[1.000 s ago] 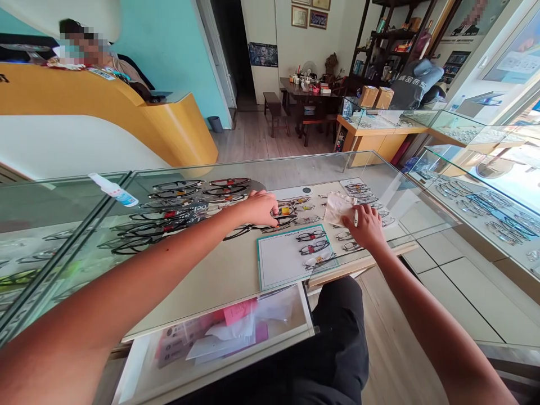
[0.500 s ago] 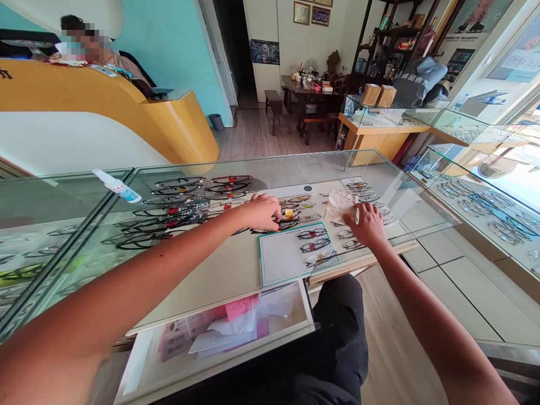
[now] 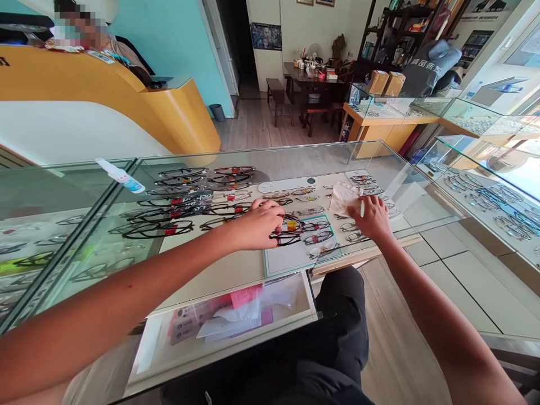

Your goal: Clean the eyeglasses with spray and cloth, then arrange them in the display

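Observation:
My left hand (image 3: 265, 225) is closed on a pair of dark-framed eyeglasses (image 3: 288, 239), held over the white tray with a teal edge (image 3: 276, 261). A yellow label shows by its fingertips. My right hand (image 3: 372, 216) rests at the right edge of a crumpled pale cloth (image 3: 343, 198) on the glass counter. A bit of white shows between its thumb and index finger, which seem to pinch the cloth. Several more glasses (image 3: 317, 237) lie right of my left hand, at the tray's right side.
Rows of glasses (image 3: 158, 228) fill the glass display case. A spray bottle (image 3: 120, 175) lies on its top at the left. Below, an open drawer (image 3: 169, 360) holds papers and packets. A person (image 3: 84, 34) sits behind the yellow counter (image 3: 177, 112); another person (image 3: 432, 67) is bent over at back right.
My left hand has come nearer with the eyeglasses, from the row of frames to over the tray. My right hand stays by the cloth. The view has tilted slightly down.

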Demonstrator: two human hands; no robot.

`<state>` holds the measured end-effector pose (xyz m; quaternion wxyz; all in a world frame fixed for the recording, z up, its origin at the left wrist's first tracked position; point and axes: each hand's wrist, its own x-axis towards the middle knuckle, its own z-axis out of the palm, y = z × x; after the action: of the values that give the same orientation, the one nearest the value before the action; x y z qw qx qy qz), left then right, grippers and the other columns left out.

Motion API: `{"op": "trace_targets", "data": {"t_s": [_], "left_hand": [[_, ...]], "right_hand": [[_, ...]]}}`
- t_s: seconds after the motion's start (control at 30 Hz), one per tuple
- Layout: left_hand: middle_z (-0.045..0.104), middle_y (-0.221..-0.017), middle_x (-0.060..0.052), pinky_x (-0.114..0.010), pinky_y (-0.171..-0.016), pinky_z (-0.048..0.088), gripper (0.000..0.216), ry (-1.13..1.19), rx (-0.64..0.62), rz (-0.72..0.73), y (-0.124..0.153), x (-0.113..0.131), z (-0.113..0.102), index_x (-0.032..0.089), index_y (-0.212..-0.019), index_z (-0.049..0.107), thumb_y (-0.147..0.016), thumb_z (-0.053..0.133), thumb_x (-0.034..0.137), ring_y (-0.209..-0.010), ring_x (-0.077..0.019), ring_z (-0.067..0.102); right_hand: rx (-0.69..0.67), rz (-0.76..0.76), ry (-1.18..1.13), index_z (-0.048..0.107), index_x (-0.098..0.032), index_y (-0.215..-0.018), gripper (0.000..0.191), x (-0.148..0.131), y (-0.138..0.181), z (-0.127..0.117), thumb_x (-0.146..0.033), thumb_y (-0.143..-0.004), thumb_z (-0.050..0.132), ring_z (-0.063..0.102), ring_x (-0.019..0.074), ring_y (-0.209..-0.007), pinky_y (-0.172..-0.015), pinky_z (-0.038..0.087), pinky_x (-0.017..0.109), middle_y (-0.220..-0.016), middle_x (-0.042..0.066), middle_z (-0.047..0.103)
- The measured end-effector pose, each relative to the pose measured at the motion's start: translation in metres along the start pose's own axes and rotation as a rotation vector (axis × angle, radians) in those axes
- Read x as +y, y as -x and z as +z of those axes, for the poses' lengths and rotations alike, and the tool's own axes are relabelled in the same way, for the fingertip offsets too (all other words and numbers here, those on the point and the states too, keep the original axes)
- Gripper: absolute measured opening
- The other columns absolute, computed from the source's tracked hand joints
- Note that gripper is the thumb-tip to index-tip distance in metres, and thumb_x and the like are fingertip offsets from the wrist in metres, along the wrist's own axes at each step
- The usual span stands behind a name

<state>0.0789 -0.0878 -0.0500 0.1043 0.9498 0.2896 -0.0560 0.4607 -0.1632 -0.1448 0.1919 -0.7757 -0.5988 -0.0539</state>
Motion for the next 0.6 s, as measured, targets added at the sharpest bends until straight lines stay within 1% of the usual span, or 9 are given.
{"op": "trace_targets", "data": {"t_s": [0.07, 0.17, 0.23, 0.3, 0.47, 0.6], "left_hand": [[0.075, -0.134, -0.012, -0.056, -0.123, 0.034, 0.008, -0.017, 0.017, 0.004, 0.0008, 0.0001, 0.0036, 0.022, -0.086, 0.072, -0.082, 0.075, 0.028, -0.146, -0.0385, 0.053], [0.075, -0.118, -0.013, -0.057, -0.121, 0.033, 0.008, -0.041, 0.031, 0.015, 0.0027, -0.0007, 0.0066, 0.021, -0.084, 0.07, -0.084, 0.073, 0.029, -0.137, -0.0369, 0.058], [0.074, -0.111, -0.012, -0.057, -0.12, 0.032, 0.009, -0.047, 0.029, 0.019, 0.0044, -0.0002, 0.0068, 0.021, -0.083, 0.068, -0.085, 0.073, 0.029, -0.133, -0.036, 0.059], [0.073, -0.11, -0.012, -0.058, -0.12, 0.031, 0.01, -0.054, 0.023, 0.019, 0.0058, 0.0009, 0.0061, 0.021, -0.082, 0.068, -0.085, 0.073, 0.029, -0.131, -0.0357, 0.059], [0.073, -0.112, -0.013, -0.059, -0.119, 0.029, 0.012, -0.048, -0.003, 0.001, 0.0059, 0.0032, 0.0045, 0.021, -0.083, 0.069, -0.084, 0.074, 0.031, -0.13, -0.0361, 0.058], [0.071, -0.109, -0.012, -0.058, -0.119, 0.028, 0.011, -0.037, -0.016, -0.001, 0.0049, 0.0038, 0.0039, 0.021, -0.084, 0.069, -0.084, 0.075, 0.03, -0.128, -0.0353, 0.059]], "right_hand": [[-0.008, 0.0, 0.001, 0.066, -0.019, -0.142, 0.056, 0.0002, -0.0004, -0.0003, -0.061, -0.107, 0.054, 0.057, 0.0439, -0.131, -0.108, 0.046, 0.057, -0.147, 0.022, 0.067], [-0.013, 0.001, 0.003, 0.066, -0.018, -0.142, 0.056, 0.0001, -0.0008, -0.0005, -0.06, -0.106, 0.055, 0.057, 0.044, -0.131, -0.108, 0.046, 0.057, -0.148, 0.022, 0.067], [-0.011, 0.003, 0.006, 0.066, -0.018, -0.142, 0.057, 0.0003, -0.001, 0.0001, -0.06, -0.106, 0.055, 0.057, 0.0441, -0.131, -0.109, 0.046, 0.057, -0.148, 0.022, 0.067], [-0.005, 0.001, 0.004, 0.066, -0.018, -0.142, 0.057, 0.001, -0.0011, 0.001, -0.06, -0.106, 0.055, 0.057, 0.0441, -0.131, -0.109, 0.046, 0.057, -0.148, 0.022, 0.067], [0.008, -0.007, -0.005, 0.067, -0.019, -0.14, 0.055, 0.0019, -0.0009, 0.0013, -0.06, -0.106, 0.055, 0.057, 0.044, -0.13, -0.108, 0.046, 0.057, -0.147, 0.022, 0.067], [0.003, -0.005, -0.007, 0.067, -0.018, -0.14, 0.055, 0.0005, -0.0005, -0.0004, -0.059, -0.106, 0.055, 0.057, 0.0439, -0.131, -0.108, 0.046, 0.057, -0.147, 0.022, 0.067]]}}
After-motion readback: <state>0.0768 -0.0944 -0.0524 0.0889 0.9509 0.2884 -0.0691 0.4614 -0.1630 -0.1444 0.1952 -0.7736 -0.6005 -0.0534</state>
